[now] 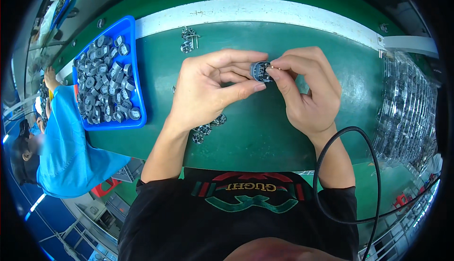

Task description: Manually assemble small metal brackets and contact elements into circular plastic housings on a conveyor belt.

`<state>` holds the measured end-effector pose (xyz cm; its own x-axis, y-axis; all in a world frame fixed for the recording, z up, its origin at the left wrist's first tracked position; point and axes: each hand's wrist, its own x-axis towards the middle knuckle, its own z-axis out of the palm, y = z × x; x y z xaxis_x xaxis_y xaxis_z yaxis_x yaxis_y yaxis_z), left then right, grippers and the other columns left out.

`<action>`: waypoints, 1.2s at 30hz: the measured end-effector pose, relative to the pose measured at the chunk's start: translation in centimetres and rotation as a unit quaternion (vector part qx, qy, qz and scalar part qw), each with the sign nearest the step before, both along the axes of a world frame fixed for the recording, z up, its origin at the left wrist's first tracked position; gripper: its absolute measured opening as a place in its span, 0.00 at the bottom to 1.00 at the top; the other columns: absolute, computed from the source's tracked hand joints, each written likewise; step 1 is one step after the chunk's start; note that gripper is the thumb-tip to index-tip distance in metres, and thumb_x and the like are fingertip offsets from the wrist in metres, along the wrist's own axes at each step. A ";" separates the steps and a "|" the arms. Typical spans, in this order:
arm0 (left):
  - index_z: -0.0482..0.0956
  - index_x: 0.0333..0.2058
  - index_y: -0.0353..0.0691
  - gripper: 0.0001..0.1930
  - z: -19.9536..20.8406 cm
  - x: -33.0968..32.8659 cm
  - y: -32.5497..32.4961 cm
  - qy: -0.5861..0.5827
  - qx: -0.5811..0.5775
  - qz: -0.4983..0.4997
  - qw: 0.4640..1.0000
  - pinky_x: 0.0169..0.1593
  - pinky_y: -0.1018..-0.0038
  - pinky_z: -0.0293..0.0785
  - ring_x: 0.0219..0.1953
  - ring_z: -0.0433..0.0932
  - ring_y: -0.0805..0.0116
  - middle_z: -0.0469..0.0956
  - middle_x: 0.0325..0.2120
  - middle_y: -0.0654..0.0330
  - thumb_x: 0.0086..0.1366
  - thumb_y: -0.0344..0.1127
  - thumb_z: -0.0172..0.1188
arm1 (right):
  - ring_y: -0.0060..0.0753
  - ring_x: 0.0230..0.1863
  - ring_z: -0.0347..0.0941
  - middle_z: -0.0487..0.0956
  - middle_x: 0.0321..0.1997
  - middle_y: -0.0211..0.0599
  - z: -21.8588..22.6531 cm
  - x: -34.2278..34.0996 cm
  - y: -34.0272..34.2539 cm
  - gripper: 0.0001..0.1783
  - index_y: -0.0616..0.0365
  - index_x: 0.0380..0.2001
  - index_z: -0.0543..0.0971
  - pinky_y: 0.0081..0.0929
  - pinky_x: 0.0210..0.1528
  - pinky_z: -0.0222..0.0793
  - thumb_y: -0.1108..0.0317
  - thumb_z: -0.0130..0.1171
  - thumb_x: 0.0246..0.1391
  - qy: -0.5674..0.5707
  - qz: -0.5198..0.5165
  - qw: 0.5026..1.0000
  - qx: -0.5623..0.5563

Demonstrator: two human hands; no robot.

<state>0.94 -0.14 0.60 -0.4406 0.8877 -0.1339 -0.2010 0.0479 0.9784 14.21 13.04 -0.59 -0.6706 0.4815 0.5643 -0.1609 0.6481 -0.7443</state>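
Observation:
My left hand (205,88) grips a small grey round plastic housing (258,71) between thumb and fingers, above the middle of the green bench. A dark circuit board with a pale zigzag trace shows at the housing's right side. From the right, my right hand (309,83) pinches at that edge, thumb and index finger closed on a small part, possibly a pin or the board's edge; the fingertips hide most of it. Loose circuit boards (188,39) lie beyond my left hand, some with metal pins sticking out. More boards (204,131) lie beside my left wrist.
At the left, a blue tray (140,95) holds many grey housings. Stacked clear plastic trays (404,112) with parts stand at the right. A black cable (378,176) loops over my right forearm. A white rail (255,10) borders the bench's far side. A co-worker in blue (71,143) sits left.

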 end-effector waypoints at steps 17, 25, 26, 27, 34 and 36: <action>0.81 0.47 0.26 0.15 -0.1 -1.8 -0.2 0.008 -0.012 0.022 1.000 0.46 0.72 0.81 0.35 0.83 0.70 0.84 0.36 0.51 0.60 0.19 0.63 | 0.29 0.30 0.75 0.77 0.35 0.35 -1.5 -0.2 -1.1 0.16 0.57 0.42 0.84 0.24 0.31 0.71 0.83 0.63 0.48 0.002 0.040 0.995 -0.095; 0.87 0.39 0.37 0.12 2.5 -6.8 5.7 0.354 -0.169 0.010 0.920 0.42 0.69 0.79 0.33 0.84 0.59 0.85 0.32 0.52 0.58 0.37 0.67 | 0.33 0.33 0.74 0.73 0.33 0.31 -2.5 0.5 -4.2 0.12 0.53 0.32 0.81 0.32 0.35 0.72 0.65 0.70 0.43 -0.139 0.215 0.961 0.107; 0.87 0.36 0.37 0.12 2.8 -7.1 7.1 0.387 -0.190 0.019 0.902 0.40 0.66 0.80 0.31 0.85 0.55 0.85 0.30 0.49 0.56 0.39 0.68 | 0.34 0.34 0.74 0.73 0.33 0.31 -2.5 0.5 -4.5 0.15 0.54 0.35 0.82 0.32 0.37 0.72 0.64 0.71 0.41 -0.167 0.236 0.950 0.121; 0.87 0.34 0.37 0.11 2.4 -7.5 8.3 0.439 -0.188 0.027 0.878 0.40 0.67 0.79 0.31 0.85 0.55 0.85 0.29 0.49 0.56 0.38 0.68 | 0.33 0.34 0.73 0.71 0.31 0.30 -2.3 0.5 -4.6 0.15 0.53 0.34 0.81 0.32 0.38 0.72 0.63 0.71 0.41 -0.176 0.231 0.947 0.137; 0.88 0.40 0.44 0.14 -2.6 -13.6 15.6 0.600 -0.256 0.090 0.753 0.47 0.69 0.77 0.38 0.83 0.64 0.86 0.36 0.57 0.60 0.44 0.67 | 0.34 0.33 0.75 0.72 0.31 0.31 -3.4 0.3 -3.9 0.06 0.54 0.31 0.80 0.33 0.34 0.73 0.73 0.64 0.46 -0.138 0.241 0.951 0.133; 0.89 0.37 0.49 0.17 -4.8 -15.8 16.7 0.557 -0.240 0.123 0.785 0.50 0.65 0.77 0.41 0.83 0.59 0.85 0.38 0.57 0.58 0.54 0.66 | 0.34 0.31 0.75 0.72 0.31 0.31 -3.3 0.3 -3.8 0.07 0.54 0.32 0.81 0.34 0.31 0.74 0.74 0.64 0.46 -0.133 0.221 0.958 0.124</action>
